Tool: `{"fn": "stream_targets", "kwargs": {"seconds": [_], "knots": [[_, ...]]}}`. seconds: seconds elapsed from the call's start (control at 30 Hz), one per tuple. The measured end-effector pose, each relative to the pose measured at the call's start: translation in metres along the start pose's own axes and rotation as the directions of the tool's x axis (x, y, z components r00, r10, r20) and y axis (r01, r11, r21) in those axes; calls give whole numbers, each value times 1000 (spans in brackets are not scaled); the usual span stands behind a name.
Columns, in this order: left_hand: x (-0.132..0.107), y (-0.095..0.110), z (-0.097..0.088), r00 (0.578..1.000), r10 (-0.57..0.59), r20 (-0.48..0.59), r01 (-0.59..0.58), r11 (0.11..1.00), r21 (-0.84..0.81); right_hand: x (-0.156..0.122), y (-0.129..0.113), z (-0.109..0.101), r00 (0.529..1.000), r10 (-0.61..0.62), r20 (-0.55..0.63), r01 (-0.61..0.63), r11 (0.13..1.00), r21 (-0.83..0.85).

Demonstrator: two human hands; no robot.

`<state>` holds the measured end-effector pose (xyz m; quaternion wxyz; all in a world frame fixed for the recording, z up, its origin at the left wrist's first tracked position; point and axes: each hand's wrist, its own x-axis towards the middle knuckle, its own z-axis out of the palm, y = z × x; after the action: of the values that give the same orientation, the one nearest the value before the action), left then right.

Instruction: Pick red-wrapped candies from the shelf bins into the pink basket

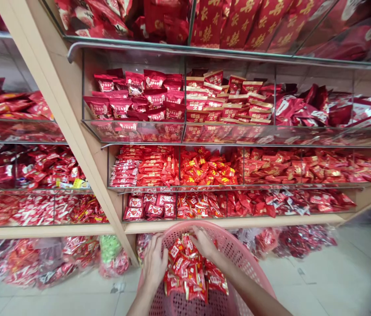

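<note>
A person's left hand [154,261] lies at the side of a pink basket [234,248], fingers slightly bent, while the right [204,243] curls beside red packets [181,265] inside; whether either grips anything cannot be told. A light touch should spare the wrappers.

Top bags [234,26]: gold characters, look like "家有囍". Gold-edged packets [214,78]: "之喜" ending, start blurred. Basket packets [180,265]: print unreadable.
</note>
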<state>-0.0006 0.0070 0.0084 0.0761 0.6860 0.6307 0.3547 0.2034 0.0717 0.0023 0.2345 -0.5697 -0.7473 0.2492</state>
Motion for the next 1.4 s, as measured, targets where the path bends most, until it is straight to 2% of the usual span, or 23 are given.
{"fn": "stream_targets", "kwargs": {"seconds": [0.13, 0.23, 0.3, 0.4, 0.5, 0.63, 0.8, 0.87, 1.0, 1.07, 1.13, 1.2, 1.27, 1.4], "knots": [[-1, 0, 0, 1000, -6, -12, 6, 1000, 3, 7, 11, 8, 999, -14, 35, 5, 970, 243], [-1, 0, 0, 1000, -17, 16, 17, 1000, -7, 10, 17, -3, 1000, -14, 6, 10, 882, 471], [-1, 0, 0, 999, -20, 27, 20, 1000, -16, 11, 20, -14, 999, 35, -34, -11, 834, 552], [0, -1, 1, 1000, -19, 20, 19, 999, -25, 10, 22, -29, 988, 149, -39, -95, 790, 606], [0, -1, 1, 1000, -17, 15, 17, 999, -27, 6, 24, -33, 971, 234, -43, -154, 755, 637], [0, 0, 0, 1000, -23, 21, 23, 1000, -15, 2, 27, -23, 958, 284, -40, -189, 728, 659], [1, 1, -1, 1000, -13, 9, 13, 1000, -15, 0, 29, -3, 919, 386, -83, -225, 683, 695], [0, 1, -1, 1000, -10, 8, 10, 1000, -19, -1, 30, 5, 912, 393, -120, -217, 710, 670], [0, 0, 0, 1000, -14, 13, 14, 1000, -18, -5, 30, 10, 915, 347, -206, -192, 824, 533], [0, 0, 1, 1000, -14, 12, 14, 1000, -15, -10, 27, 8, 935, 256, -244, -154, 916, 371], [0, -1, 1, 1000, -9, 10, 9, 1000, -11, -15, 21, 3, 956, 136, -259, -105, 986, 132], [0, -1, 1, 1000, -5, 7, 5, 1000, -4, -19, 15, -2, 967, 75, -243, -92, 994, -60], [0, -1, 1, 1000, -6, 1, 6, 1000, 2, -21, 11, -5, 971, 83, -222, -123, 977, -172], [0, -1, 1, 1000, -9, 0, 9, 1000, 6, -22, 8, -8, 971, 131, -202, -181, 951, -251]]}}
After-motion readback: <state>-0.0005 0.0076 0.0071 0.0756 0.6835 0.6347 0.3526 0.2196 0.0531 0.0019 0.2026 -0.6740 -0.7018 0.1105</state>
